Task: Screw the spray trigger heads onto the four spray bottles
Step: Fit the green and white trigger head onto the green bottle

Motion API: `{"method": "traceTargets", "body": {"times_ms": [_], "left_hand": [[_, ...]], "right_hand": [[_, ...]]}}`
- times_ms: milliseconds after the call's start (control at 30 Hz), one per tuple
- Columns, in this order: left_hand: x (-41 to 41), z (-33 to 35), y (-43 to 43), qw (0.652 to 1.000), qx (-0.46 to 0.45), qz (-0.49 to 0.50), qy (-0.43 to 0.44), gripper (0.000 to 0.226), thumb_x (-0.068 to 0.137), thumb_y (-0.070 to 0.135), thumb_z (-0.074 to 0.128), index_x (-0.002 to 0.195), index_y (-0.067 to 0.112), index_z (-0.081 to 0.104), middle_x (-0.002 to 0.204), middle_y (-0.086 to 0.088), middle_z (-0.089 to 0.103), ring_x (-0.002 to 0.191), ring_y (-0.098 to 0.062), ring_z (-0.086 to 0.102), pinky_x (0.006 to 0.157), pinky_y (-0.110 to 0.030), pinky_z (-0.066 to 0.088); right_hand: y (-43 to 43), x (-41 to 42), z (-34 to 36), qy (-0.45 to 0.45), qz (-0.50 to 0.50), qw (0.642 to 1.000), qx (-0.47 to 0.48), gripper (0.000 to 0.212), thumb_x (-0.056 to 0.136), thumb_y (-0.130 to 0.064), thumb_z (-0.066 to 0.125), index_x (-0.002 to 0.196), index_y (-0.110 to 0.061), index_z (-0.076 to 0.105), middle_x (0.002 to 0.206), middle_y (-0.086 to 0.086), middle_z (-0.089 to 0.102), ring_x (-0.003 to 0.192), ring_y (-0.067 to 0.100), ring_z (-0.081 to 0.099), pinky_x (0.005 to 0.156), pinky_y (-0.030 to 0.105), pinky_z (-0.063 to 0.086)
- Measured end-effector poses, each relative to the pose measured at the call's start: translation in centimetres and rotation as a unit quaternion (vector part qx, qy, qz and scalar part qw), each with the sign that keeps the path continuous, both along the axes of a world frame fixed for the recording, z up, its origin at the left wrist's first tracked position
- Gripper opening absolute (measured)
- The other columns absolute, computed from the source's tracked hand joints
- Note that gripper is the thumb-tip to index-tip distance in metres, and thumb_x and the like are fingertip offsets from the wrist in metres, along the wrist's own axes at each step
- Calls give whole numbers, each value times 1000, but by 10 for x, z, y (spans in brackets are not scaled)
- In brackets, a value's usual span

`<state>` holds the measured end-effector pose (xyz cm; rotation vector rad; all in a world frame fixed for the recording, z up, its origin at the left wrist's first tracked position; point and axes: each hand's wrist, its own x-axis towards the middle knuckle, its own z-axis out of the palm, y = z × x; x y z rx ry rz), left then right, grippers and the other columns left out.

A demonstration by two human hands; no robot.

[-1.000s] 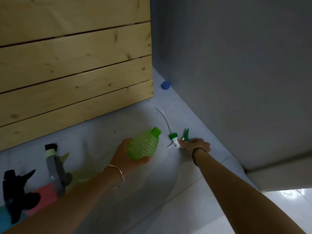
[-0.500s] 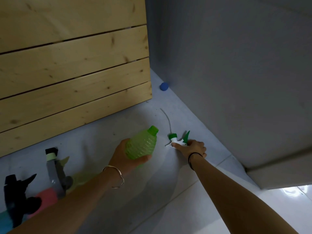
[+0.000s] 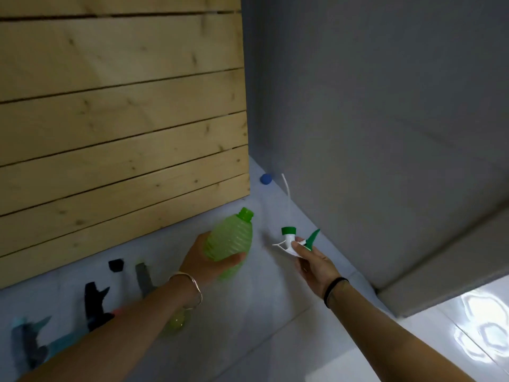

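Observation:
My left hand (image 3: pixel 205 261) grips a ribbed green spray bottle (image 3: pixel 230 237), tilted with its open green neck pointing up and to the right. My right hand (image 3: pixel 311 261) pinches a white spray trigger head (image 3: pixel 289 242) with a green collar and green lever, lifted off the floor. Its thin dip tube (image 3: pixel 286 186) points up and away. The trigger head is just right of the bottle's neck, apart from it.
Other bottles with trigger heads lie on the floor at lower left: a black-headed one (image 3: pixel 95 303), a grey-headed one (image 3: pixel 143 279) and a teal one (image 3: pixel 26 343). A wooden slat panel (image 3: pixel 121 128) rises behind. A grey wall (image 3: pixel 385 133) stands right. A blue cap (image 3: pixel 266 178) lies in the corner.
My right hand has picked the trigger head up off the floor and turned it, dip tube pointing up. My left hand has raised the green bottle and tilted its neck more upright.

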<state>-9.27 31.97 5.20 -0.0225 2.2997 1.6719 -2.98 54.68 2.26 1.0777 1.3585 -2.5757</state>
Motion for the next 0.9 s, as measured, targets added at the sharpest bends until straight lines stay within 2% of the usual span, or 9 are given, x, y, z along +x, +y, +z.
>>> {"method": "traceTargets", "body": {"times_ms": [67, 167, 267, 367, 500, 633, 700, 800, 900], "left_hand": [[10, 31, -6, 1000, -1, -13, 21, 57, 61, 18, 87, 105, 23, 52, 92, 9, 62, 81, -6, 61, 60, -9, 47], [29, 87, -17, 998, 15, -22, 56, 47, 62, 7, 86, 98, 20, 58, 88, 6, 66, 78, -7, 62, 57, -8, 49], [51, 135, -29, 997, 41, -11, 66, 58, 61, 10, 87, 106, 20, 52, 90, 8, 65, 80, -9, 62, 56, -9, 50], [76, 180, -50, 995, 56, -3, 85, 65, 60, 20, 88, 111, 26, 48, 100, 7, 64, 86, -7, 62, 65, -13, 48], [106, 221, -83, 990, 64, 12, 122, 67, 58, 25, 89, 109, 30, 46, 98, 12, 63, 85, 0, 60, 66, -11, 45], [134, 238, -113, 988, 81, 32, 127, 68, 56, 26, 90, 108, 31, 47, 98, 14, 63, 86, 3, 59, 66, -12, 47], [148, 239, -125, 986, 91, 46, 130, 62, 56, 25, 90, 102, 33, 49, 96, 17, 62, 84, 6, 59, 59, -6, 46], [165, 228, -137, 985, 96, 72, 127, 57, 58, 19, 89, 97, 31, 50, 95, 13, 64, 79, 6, 58, 53, -1, 45], [178, 221, -151, 987, 94, 81, 104, 68, 60, 16, 88, 114, 21, 48, 105, 2, 63, 84, -3, 60, 68, -11, 48]], "right_hand": [[-4, 10, 32, 20, 13, 1000, 2, 26, 86, -13, 63, 111, -19, 64, 100, -1, 66, 89, 9, 58, 80, 20, 42], [-8, 25, 97, 77, 6, 997, -7, 29, 89, -14, 59, 118, -19, 59, 102, 0, 66, 91, 11, 59, 86, 23, 45], [-14, 37, 154, 131, 16, 991, 3, 32, 92, -11, 53, 124, -13, 53, 112, 8, 63, 103, 21, 59, 95, 34, 49], [-26, 58, 212, 188, 24, 982, 3, 36, 94, -7, 48, 130, -7, 48, 122, 12, 57, 121, 27, 52, 102, 36, 43], [-49, 86, 274, 238, 50, 970, 14, 25, 95, -8, 46, 120, -10, 52, 108, 9, 62, 104, 22, 60, 92, 34, 54], [-83, 102, 309, 239, 94, 960, 110, 25, 96, -23, 49, 120, -19, 55, 96, 7, 65, 87, 20, 60, 100, 43, 42], [-102, 107, 321, 245, 105, 956, 124, 28, 95, -29, 49, 121, -20, 56, 93, 6, 62, 83, 22, 56, 99, 50, 40], [-126, 111, 328, 251, 92, 960, 87, 30, 95, -34, 49, 122, -22, 50, 96, 5, 69, 83, 21, 66, 92, 46, 45], [-142, 120, 318, 253, 99, 961, 47, 37, 94, -38, 51, 125, -23, 40, 93, 7, 76, 92, 18, 70, 94, 44, 48]]}}
